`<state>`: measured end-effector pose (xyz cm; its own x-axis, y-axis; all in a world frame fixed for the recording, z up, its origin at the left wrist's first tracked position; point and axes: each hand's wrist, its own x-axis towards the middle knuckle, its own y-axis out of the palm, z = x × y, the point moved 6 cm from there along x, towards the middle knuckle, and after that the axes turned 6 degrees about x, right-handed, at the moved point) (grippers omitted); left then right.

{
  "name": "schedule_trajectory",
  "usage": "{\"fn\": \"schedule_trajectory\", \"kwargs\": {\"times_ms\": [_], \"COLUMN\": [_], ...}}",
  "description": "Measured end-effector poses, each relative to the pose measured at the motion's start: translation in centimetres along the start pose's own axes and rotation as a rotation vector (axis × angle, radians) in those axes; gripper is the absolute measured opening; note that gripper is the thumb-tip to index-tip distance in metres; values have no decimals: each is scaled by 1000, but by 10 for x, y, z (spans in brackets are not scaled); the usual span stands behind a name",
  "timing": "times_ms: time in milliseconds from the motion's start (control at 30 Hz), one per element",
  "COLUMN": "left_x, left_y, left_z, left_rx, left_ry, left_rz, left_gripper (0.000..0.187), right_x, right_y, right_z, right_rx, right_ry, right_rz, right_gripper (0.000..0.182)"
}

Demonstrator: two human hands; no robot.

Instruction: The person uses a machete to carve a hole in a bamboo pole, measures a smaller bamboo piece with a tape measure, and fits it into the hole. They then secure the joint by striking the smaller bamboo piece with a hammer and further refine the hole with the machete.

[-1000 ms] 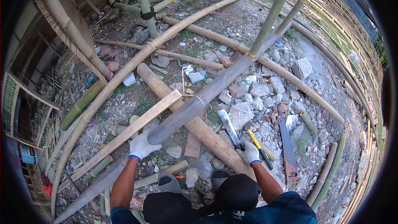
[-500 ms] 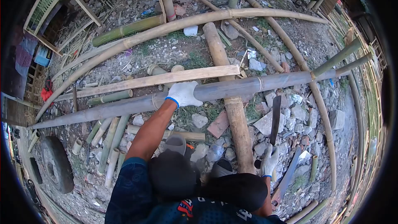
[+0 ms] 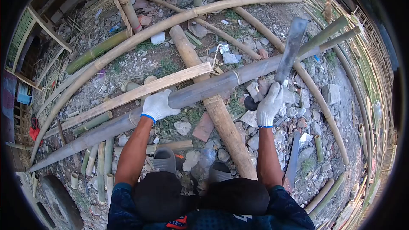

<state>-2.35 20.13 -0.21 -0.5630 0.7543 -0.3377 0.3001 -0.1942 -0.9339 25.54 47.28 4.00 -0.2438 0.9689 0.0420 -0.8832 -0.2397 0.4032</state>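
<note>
My left hand [image 3: 158, 104], in a white glove with a blue cuff, grips a long dark bamboo pole [image 3: 200, 91] from above. The pole slants up to the right and crosses a thick wooden log [image 3: 228, 121] lying on the rubble. In my right hand [image 3: 269, 106], also gloved, is a machete [image 3: 292, 47] held by its handle, whose dark rounded end shows at the left of the glove. The broad blade points up and away and overlaps the right part of the pole in this view. A flat wooden plank [image 3: 149, 87] lies just behind the pole.
A handsaw [image 3: 292, 159] rests on broken stones at the right. A curved bamboo pole [image 3: 128, 44] spans the far side. Short bamboo pieces [image 3: 101, 172] and a tyre [image 3: 59, 202] are at the left. My sandalled feet [image 3: 165, 162] are close below the pole.
My right hand has lifted the machete from low on the right to above the pole. My left hand still grips the pole. The whole view has shifted somewhat.
</note>
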Motion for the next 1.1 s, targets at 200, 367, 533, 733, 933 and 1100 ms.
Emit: {"fn": "schedule_trajectory", "kwargs": {"times_ms": [200,367,533,733,933,1100], "left_x": [-2,-38,-13,33,61,53], "left_y": [5,-20,-14,11,-6,-15], "left_z": [8,58,124,140,164,166], "left_rx": [-46,-72,81,332,365,-280], "left_ry": [22,29,-60,-56,-141,-226], "left_rz": [-42,-183,-234,-69,-331,-430], "left_gripper": [99,99,92,61,62,78], "right_x": [-25,-24,-28,-33,-37,-34], "right_y": [-17,-25,-19,-16,-12,-15], "right_z": [-86,-90,-95,-87,-82,-88], "right_rx": [-991,-1011,-975,-994,-976,-1026], "right_ry": [157,187,219,196,217,182], "right_rz": [415,382,369,336,318,317], "right_gripper": [51,52,53,50,48,47]}}
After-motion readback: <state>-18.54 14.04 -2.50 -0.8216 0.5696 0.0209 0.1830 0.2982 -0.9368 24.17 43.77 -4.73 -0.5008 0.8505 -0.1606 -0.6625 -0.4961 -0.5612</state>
